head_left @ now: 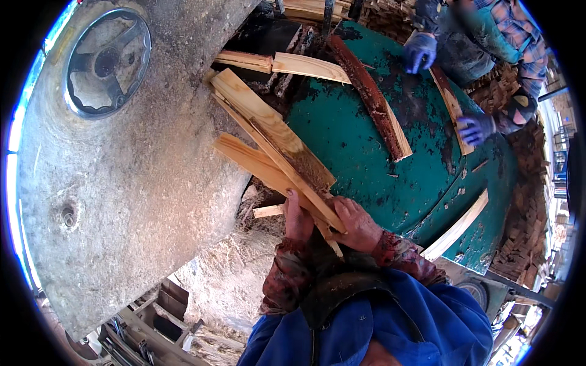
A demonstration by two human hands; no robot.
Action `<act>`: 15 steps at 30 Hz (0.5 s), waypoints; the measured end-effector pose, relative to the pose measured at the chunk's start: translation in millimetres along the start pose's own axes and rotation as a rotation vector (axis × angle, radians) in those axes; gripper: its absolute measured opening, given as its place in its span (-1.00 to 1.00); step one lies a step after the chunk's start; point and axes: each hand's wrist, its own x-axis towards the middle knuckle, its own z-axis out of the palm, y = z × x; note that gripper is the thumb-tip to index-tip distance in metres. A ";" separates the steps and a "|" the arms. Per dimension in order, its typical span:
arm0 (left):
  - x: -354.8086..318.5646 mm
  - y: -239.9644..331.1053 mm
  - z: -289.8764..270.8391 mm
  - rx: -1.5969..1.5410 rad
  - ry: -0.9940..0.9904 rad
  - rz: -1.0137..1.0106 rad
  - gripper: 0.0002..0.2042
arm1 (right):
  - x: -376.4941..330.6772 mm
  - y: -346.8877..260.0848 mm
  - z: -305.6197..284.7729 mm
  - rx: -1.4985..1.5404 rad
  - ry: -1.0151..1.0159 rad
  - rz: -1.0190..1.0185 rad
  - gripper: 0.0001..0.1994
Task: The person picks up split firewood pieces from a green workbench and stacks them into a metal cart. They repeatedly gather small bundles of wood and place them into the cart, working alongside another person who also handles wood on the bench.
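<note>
A person stands at the near side of a wide green table with chipped paint (342, 146) and holds a bunch of long, pale yellow wooden boards (278, 160). The boards slant along the left side of the green table, with their near ends close to the person's belly.

The bare left hand (297, 219) grips the boards from the side away from the green table. Its thumb is up on the wood; the other fingers are mostly hidden. The bare right hand (356, 224), on the side toward the green table, has its fingers bent around the boards near their close ends.

Left of the green table is a big, grey, speckled slab (140, 183) with a round, shiny metal wheel (107, 64). On the green table lies a long board with dark red-brown bark (366, 85). A thin, pale, curved strip of wood (458, 229) lies near its close right corner.

At the far right side of the green table, another person in a plaid shirt (519, 30) wears purple-blue gloves (477, 129). One glove touches the low end of a brown-and-pale board (450, 113); the other is near its top end. Stacks of small brown wood pieces (525, 226) sit past the green table's right edge.
</note>
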 end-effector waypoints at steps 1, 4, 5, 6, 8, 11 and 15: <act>0.7 -4.6 -1.1 -0.056 -0.010 -0.002 -0.32 | 0.1 -3.6 0.1 -0.043 -0.028 -0.061 -0.16; -1.1 -3.2 2.2 -0.229 -0.098 -0.067 -0.33 | 0.2 -9.3 5.4 -0.141 -0.128 -0.106 0.02; -3.9 1.2 5.9 -0.289 -0.136 -0.098 -0.33 | 0.8 -10.7 7.3 -0.169 -0.165 -0.098 0.07; -10.1 8.9 14.6 -0.342 -0.120 -0.155 -0.30 | 2.7 -11.8 8.4 -0.161 -0.162 -0.102 0.03; -5.5 4.8 1.1 -0.275 -0.101 -0.120 -0.32 | 5.8 -12.9 6.0 -0.116 -0.191 -0.107 -0.04; -2.5 4.5 -12.3 -0.196 -0.048 -0.163 -0.38 | 19.9 11.8 9.0 -0.060 -0.103 -0.158 -0.15; 6.9 2.9 -22.7 -0.217 -0.022 -0.195 -0.49 | 96.5 28.1 1.5 -0.125 0.207 -0.106 -0.27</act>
